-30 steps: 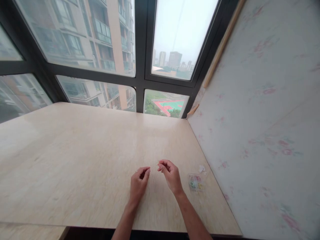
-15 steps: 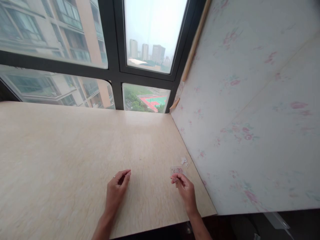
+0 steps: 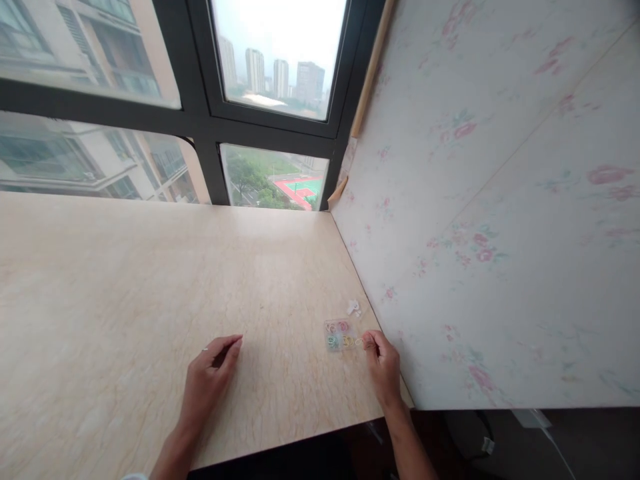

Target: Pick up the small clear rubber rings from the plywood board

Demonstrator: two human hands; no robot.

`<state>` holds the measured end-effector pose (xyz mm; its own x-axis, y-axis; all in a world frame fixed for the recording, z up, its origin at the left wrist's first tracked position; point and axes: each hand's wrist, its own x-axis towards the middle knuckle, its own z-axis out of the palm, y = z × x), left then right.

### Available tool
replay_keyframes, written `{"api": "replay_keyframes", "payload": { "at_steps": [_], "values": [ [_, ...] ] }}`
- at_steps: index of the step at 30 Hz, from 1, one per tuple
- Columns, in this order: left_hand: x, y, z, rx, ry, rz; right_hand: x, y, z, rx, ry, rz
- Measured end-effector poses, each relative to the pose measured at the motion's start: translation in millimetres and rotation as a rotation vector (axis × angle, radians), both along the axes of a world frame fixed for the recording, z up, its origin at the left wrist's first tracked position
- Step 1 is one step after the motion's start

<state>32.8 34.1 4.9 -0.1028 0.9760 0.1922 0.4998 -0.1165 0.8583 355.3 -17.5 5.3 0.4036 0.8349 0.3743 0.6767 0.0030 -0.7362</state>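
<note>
A small clear compartment box (image 3: 329, 346) lies on the pale marble-look ledge, holding little loops in pink, green, yellow and a paler colour, perhaps elastic bands. At its right side, my right hand (image 3: 384, 363) is closed in a pinch on a small pale-yellow loop (image 3: 359, 341). Whether that loop is clear of the box, I cannot tell. Well to the left of the box, my left hand (image 3: 213, 367) rests on the ledge with thumb and forefinger pressed together. Anything between those fingertips is too small to make out.
Small white bits (image 3: 354, 307) lie behind the box, close to the flowered wall (image 3: 450, 280) on the right. A dark-framed window (image 3: 280, 127) closes off the far side. The ledge's front edge (image 3: 300, 443) drops to a dark area with a cable.
My right hand has moved from in front of the box to its right side, uncovering the coloured loops. My left hand keeps its pinch. The view has shifted slightly right and down.
</note>
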Motion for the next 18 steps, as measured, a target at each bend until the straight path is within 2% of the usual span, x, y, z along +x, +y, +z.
{"api": "replay_keyframes", "payload": {
  "at_steps": [6,14,18],
  "values": [
    [1,0,-0.4,-0.029,-0.001,0.013,-2,4,-9.5,0.03,0.013,-0.092],
    [1,0,-2.7,-0.029,0.006,0.022,2,5,-12.7,-0.035,0.119,-0.03],
    [1,-1,-2.8,-0.027,0.014,0.023,2,7,-9.9,-0.009,0.19,0.03]
  ]
}}
